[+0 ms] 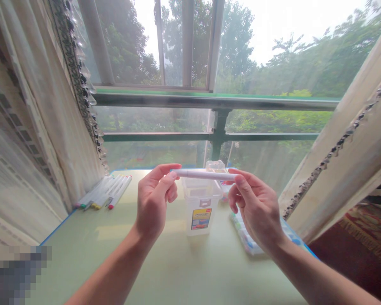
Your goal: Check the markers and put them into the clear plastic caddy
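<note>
we pinch a white marker (206, 174) level between left hand (152, 199) and right hand (255, 201), above the clear box (198, 205); we seem mid-handling, and moving it calls for one hand easing off.

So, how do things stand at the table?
Left hand and right hand: pinching opposite ends of slim white marker. Marker: roughly level. Clear plastic box: upright just beyond, partly behind marker.
</note>
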`<state>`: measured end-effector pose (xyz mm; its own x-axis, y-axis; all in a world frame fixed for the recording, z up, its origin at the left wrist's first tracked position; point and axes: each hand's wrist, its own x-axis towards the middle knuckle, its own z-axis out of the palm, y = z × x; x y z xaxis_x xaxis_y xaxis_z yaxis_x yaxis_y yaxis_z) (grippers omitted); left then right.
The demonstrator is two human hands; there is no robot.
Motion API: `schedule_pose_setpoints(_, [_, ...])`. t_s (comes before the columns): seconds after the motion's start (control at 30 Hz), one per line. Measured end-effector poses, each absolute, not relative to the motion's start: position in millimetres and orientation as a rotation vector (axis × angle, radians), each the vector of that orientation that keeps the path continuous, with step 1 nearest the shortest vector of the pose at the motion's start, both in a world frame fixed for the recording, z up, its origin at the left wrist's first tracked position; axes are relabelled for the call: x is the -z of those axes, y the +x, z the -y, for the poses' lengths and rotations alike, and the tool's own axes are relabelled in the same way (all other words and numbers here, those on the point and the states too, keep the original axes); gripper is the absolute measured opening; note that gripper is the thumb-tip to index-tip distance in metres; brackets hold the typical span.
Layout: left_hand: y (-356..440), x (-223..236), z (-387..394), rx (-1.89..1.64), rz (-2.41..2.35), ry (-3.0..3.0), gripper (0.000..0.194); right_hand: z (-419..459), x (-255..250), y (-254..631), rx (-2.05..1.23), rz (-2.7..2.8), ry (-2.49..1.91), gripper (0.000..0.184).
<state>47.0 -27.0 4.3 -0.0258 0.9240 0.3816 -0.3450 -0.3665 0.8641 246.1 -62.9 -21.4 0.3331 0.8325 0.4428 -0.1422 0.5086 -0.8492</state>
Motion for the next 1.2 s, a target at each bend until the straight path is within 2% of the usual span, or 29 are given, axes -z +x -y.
schedule_pose_setpoints(0.3, [49, -4, 28, -1.603, -0.728, 1.214, 0.03, 65, 22, 244, -0.668, 1.095, -0.771, 0.021])
schedule_pose_setpoints(0.6, [49, -4, 27, -1.588, -0.711, 1.182, 0.025, 67, 24, 245, -0.589, 1.165, -0.803, 0.018])
schedule_pose_setpoints(0.97, [47, 0, 28, -1.602, -0.686, 1.319, 0.021, 64, 20, 241, -0.621, 1.093, -0.851, 0.024])
schedule_pose_setpoints(1.2, [47, 0, 38, -1.564, -0.491, 1.459, 0.022, 58, 22, 243, -0.683, 1.09, -0.932, 0.04])
